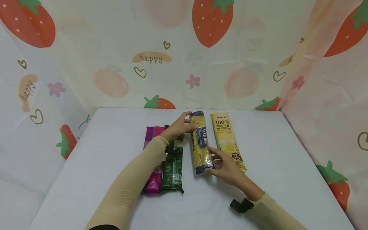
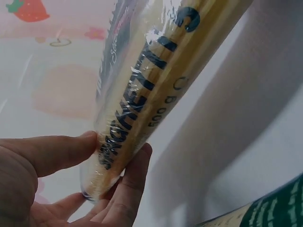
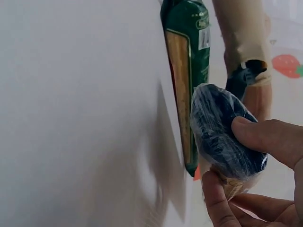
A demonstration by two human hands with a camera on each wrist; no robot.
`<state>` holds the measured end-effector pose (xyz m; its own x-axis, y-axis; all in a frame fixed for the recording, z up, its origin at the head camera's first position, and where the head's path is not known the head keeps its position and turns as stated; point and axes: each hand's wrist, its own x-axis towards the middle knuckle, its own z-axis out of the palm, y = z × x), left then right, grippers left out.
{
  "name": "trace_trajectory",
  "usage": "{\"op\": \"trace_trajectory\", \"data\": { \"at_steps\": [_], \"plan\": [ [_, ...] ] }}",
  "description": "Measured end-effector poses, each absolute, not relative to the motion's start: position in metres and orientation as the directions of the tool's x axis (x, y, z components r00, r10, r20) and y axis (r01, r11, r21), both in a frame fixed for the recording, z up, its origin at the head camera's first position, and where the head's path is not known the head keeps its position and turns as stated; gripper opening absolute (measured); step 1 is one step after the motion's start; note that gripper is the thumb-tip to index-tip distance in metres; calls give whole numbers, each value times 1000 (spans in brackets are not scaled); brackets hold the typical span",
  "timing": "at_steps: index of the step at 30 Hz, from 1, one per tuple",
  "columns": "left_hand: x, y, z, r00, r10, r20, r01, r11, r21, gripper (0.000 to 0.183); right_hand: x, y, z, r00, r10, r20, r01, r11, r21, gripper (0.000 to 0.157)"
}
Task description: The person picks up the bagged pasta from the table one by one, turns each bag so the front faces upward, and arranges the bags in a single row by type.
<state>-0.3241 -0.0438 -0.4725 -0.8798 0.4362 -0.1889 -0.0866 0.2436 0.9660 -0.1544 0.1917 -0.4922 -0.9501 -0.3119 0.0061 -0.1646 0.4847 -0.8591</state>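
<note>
A clear-wrapped spaghetti pack [image 1: 200,140] with dark blue ends is held between both hands, lifted off the table. My left hand [image 1: 181,126] grips its far end; the left wrist view shows thumb and fingers on either side of the pack's printed film [image 2: 137,90]. At the near end, my right hand [image 1: 225,166] pinches the blue wrapper [image 3: 222,127], thumb on one face and fingers on the other. To the left lie a green pack [image 1: 173,169] and a magenta pack [image 1: 153,182], partly hidden by the left forearm. A yellow pasta pack [image 1: 227,137] lies to the right.
A white cloth covers the table [image 1: 95,159]. Strawberry-printed curtains [image 1: 178,76] stand behind it and along both sides. Each wrist carries a small black camera mount, such as the right one [image 1: 242,206].
</note>
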Motion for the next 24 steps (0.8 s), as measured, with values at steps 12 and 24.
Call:
{"op": "trace_trajectory", "data": {
  "at_steps": [12, 24],
  "plan": [
    [-336, -31, -480, -877, 426, -223, -77, 334, 939, 94, -168, 196, -502, -961, -275, -33, -123, 529, -840, 87],
    [-341, -22, -489, -879, 421, -223, -21, 435, 900, 90, -174, 199, -510, -962, -270, -49, -112, 548, -829, 88]
  ]
}}
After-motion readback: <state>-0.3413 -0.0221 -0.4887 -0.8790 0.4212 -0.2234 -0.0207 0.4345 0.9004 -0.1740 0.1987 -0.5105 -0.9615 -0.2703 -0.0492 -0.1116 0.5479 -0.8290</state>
